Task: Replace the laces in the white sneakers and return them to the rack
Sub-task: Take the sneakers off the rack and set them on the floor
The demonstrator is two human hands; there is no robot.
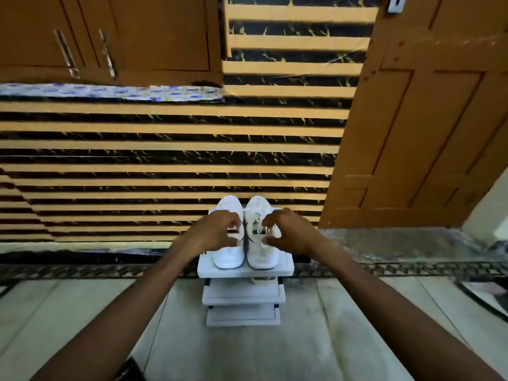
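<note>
White sneakers [229,255] side by side on the top shelf of the white rack [286,266], left grip [217,232] and right grip [288,232] curled over one each, thumbs and fingers apart, grasping or released, can't tell

We record a white tiered rack [245,271] standing on the floor [330,325]. Two white sneakers [229,257] sit side by side on its top shelf, heels toward the front edge.

**Side by side, toes away**

The left sneaker [228,257], plain white, stands under the left grip [217,233]. The right sneaker [261,255], pale laces [257,219] showing, stands under the right grip [288,235]. Both sit atop the white rack [244,273].
</note>
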